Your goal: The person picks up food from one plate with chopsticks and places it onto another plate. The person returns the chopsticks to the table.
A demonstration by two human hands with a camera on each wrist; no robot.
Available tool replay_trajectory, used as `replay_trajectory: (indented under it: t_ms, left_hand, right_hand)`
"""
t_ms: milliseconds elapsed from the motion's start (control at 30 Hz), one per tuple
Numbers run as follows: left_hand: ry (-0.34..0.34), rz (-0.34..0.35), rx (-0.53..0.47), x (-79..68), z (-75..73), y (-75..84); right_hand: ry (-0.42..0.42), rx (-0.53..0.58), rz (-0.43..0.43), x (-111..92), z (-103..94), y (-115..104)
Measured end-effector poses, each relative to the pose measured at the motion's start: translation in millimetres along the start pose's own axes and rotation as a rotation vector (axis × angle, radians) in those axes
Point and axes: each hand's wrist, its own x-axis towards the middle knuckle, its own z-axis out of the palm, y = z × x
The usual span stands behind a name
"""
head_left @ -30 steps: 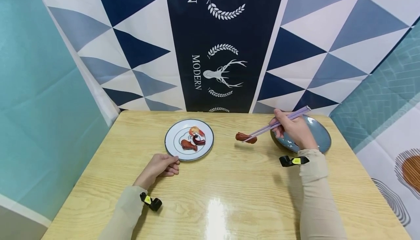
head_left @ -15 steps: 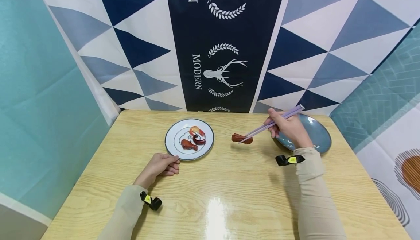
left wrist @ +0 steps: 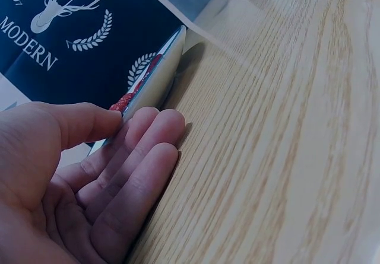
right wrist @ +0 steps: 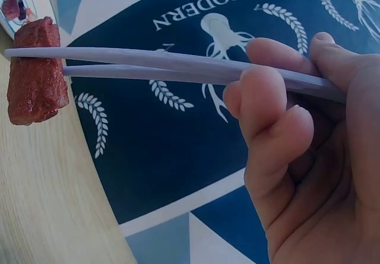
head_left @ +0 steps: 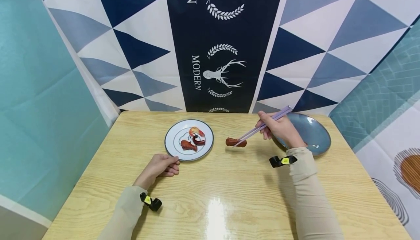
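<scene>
My right hand [head_left: 279, 128] grips a pair of lilac chopsticks [head_left: 262, 127]. Their tips hold a reddish-brown chunk of meat [head_left: 235, 142] above the table, a little right of the white plate. In the right wrist view the meat [right wrist: 37, 92] sits between the two sticks. At the front left rim of the white, blue-edged plate [head_left: 174, 150], my left hand [head_left: 162, 165] pinches the edge, thumb on top and fingers below. On that plate lie a chicken drumstick [head_left: 188, 145], a shrimp [head_left: 195, 131] and a dark red curled piece [head_left: 198, 141].
A blue-grey plate [head_left: 316, 134] stands at the back right, partly behind my right hand and wrist. The wooden table [head_left: 183, 203] ends at a patterned cloth backdrop [head_left: 229, 50]. A teal sheet [head_left: 46, 105] hangs along the left side.
My right hand has moved left with the chopsticks and the meat, closer to the white plate and away from the blue-grey one. My left hand has stayed at the plate's rim.
</scene>
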Motion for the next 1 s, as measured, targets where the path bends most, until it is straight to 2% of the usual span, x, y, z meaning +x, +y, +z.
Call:
replay_trajectory:
  t_ms: [500, 700, 1000]
  left_hand:
    - [-0.014, 0.016, 0.008, -3.0, -0.2, 0.7]
    - [-0.021, 0.015, -0.004, -2.6, -0.9, 0.0]
    - [-0.012, 0.013, 0.004, -2.2, -0.8, 0.1]
  right_hand:
    - [-0.045, 0.040, -0.111, 4.2, 20.2, -5.8]
    - [-0.055, 0.049, -0.100, 6.6, 24.6, -10.8]
    - [-0.095, -0.013, -0.112, 9.6, 29.9, -17.9]
